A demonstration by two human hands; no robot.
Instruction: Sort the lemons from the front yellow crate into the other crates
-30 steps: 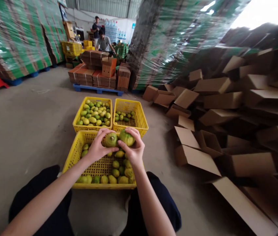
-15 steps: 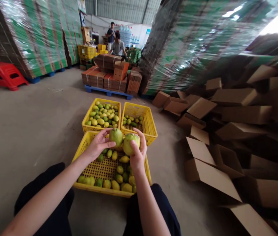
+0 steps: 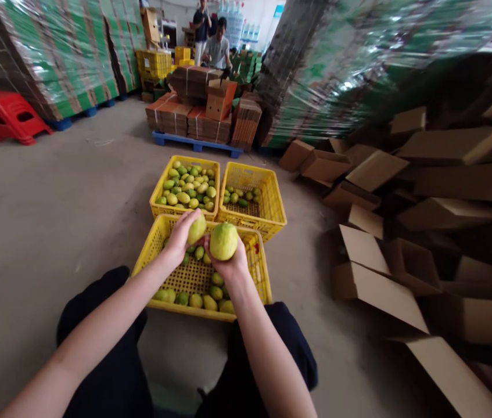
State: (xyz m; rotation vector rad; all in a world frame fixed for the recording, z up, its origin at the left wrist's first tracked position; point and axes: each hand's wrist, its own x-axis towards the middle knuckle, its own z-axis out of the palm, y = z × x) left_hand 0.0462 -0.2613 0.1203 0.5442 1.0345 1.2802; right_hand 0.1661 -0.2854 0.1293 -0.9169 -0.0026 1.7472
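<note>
My left hand (image 3: 179, 237) is closed around a yellow-green lemon (image 3: 197, 229), its back turned toward me and its far fingers hidden. Close beside it, my right hand (image 3: 231, 266) holds a second, large yellow-green lemon (image 3: 223, 241) from below, fingers curled up round it. Both fruits are raised over the front yellow crate (image 3: 193, 274). Inside that crate, loose green and yellow lemons (image 3: 196, 300) line the near side, and more lie on the right and toward the back, partly covered by my hands.
Behind stand a yellow crate (image 3: 157, 209) full of lemons and another yellow crate (image 3: 272, 197) with fewer. Open cardboard boxes (image 3: 385, 296) are heaped on the right. A red stool (image 3: 8, 116) stands at left. Two people are beyond the blue pallet (image 3: 197, 145) of flattened cartons.
My right hand has turned palm-up beneath its lemon. My left hand has rotated, showing more of its back. The view has tilted down, so the crates appear higher.
</note>
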